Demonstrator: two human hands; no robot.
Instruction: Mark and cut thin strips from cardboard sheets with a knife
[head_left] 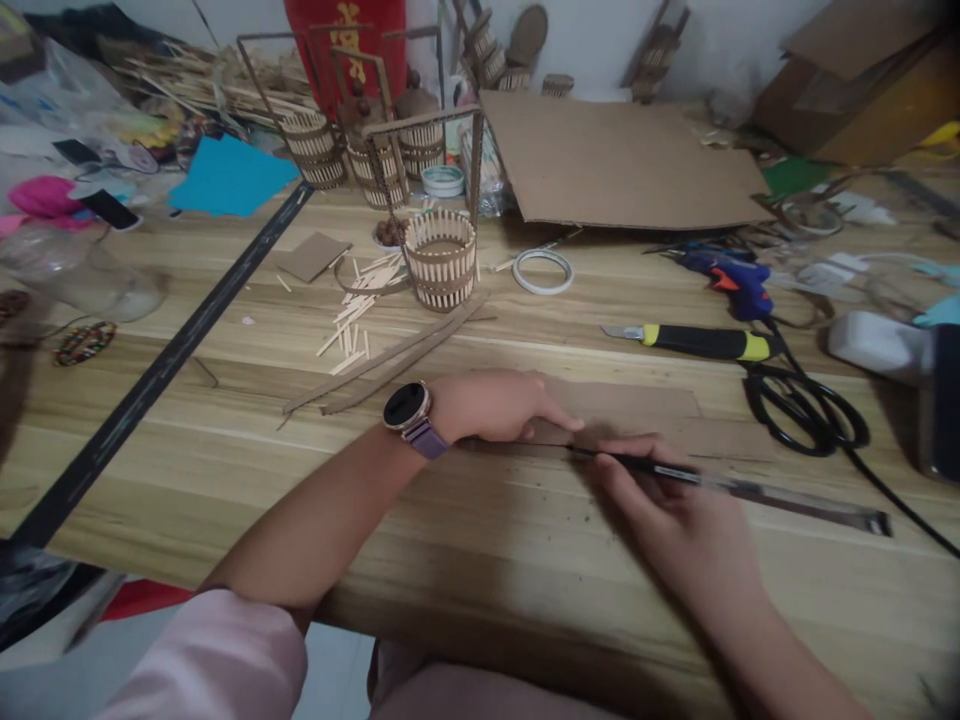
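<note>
My left hand (491,405), with a watch (407,405) on its wrist, lies palm down on brown cardboard (622,398). Its index finger stretches right along the piece, and the other fingers are partly hidden. In my right hand (675,500) is a slim black pen (675,473), its tip by the cardboard's near edge, close to the left index finger. The pen's clear rear end reaches far to the right and is slightly blurred. Another cardboard strip (727,438) shows beyond the right hand.
A small stick basket (442,265) with a tall handle stands behind, near loose sticks (364,295) and curved cardboard strips (390,365). To the right lie a utility knife (697,341), a glue gun (739,285) and its coiled cord (806,410). A tape roll (543,271) sits mid-table.
</note>
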